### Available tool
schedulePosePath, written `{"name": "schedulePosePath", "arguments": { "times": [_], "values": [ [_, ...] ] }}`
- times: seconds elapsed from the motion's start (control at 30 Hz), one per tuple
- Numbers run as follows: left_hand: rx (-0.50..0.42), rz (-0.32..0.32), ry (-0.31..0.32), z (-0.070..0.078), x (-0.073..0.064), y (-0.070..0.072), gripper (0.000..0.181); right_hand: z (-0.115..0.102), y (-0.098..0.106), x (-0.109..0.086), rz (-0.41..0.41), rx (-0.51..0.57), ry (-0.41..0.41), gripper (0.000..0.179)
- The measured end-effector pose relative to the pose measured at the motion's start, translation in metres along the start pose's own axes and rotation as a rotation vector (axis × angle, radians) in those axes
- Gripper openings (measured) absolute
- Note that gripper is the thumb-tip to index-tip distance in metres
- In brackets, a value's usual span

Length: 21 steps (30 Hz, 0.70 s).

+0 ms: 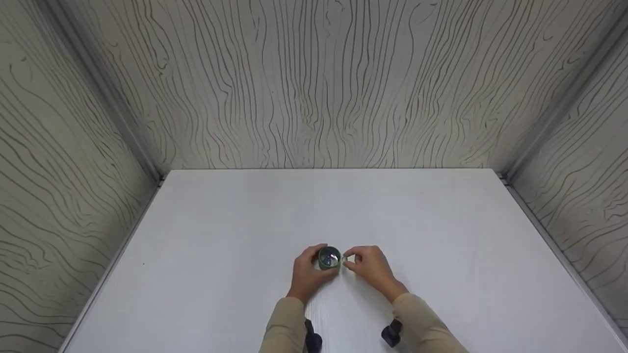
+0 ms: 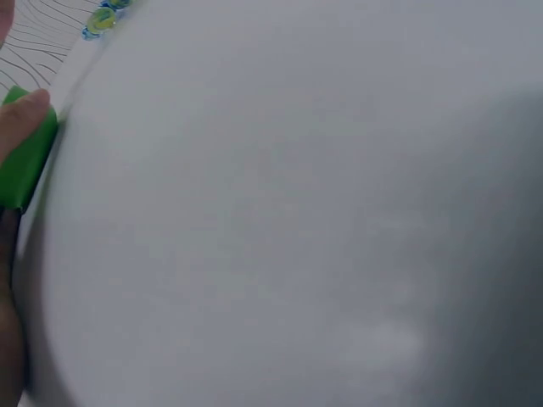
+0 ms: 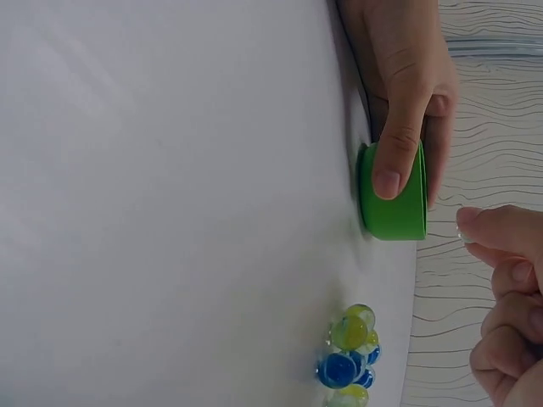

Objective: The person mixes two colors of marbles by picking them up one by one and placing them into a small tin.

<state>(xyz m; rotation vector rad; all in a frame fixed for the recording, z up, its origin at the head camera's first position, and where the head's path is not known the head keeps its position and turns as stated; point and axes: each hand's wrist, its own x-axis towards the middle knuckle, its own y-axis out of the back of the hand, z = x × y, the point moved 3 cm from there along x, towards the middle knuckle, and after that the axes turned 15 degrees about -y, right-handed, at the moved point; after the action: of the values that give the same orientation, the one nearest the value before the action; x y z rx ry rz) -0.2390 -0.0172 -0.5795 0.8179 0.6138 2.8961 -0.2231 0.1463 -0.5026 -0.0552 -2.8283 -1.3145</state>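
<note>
A short round green cup (image 1: 328, 267) stands on the white table, its inside dark and shiny from above. My left hand (image 1: 308, 274) grips it from the left, fingers and thumb curled round the wall; in the right wrist view that thumb presses on the side of the cup (image 3: 397, 216). Just right of the rim, my right hand (image 1: 374, 264) pinches a small clear glassy piece (image 3: 463, 236) between thumb and forefinger. Its other fingers are curled in. Most of that piece is hidden by the fingertips.
Several glass marbles (image 3: 348, 356), blue and yellow, lie clustered on the table beside the cup; the head view does not show them. The white tabletop (image 1: 225, 225) ends at a wood-grain patterned wall (image 1: 314, 88) at the back, with similar walls on both sides.
</note>
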Motion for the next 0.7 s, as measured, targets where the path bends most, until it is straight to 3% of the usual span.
{"name": "schedulePosePath", "arguments": {
  "times": [0.43, 0.7],
  "values": [
    [-0.002, -0.019, 0.038, 0.0, 0.001, 0.002, 0.061, -0.004, -0.011, 0.0, -0.015, 0.003, -0.004, 0.013],
    [0.024, -0.015, -0.011, 0.0, 0.001, 0.002, 0.061, -0.005, -0.013, 0.001, 0.005, 0.002, 0.003, 0.012]
  ]
}}
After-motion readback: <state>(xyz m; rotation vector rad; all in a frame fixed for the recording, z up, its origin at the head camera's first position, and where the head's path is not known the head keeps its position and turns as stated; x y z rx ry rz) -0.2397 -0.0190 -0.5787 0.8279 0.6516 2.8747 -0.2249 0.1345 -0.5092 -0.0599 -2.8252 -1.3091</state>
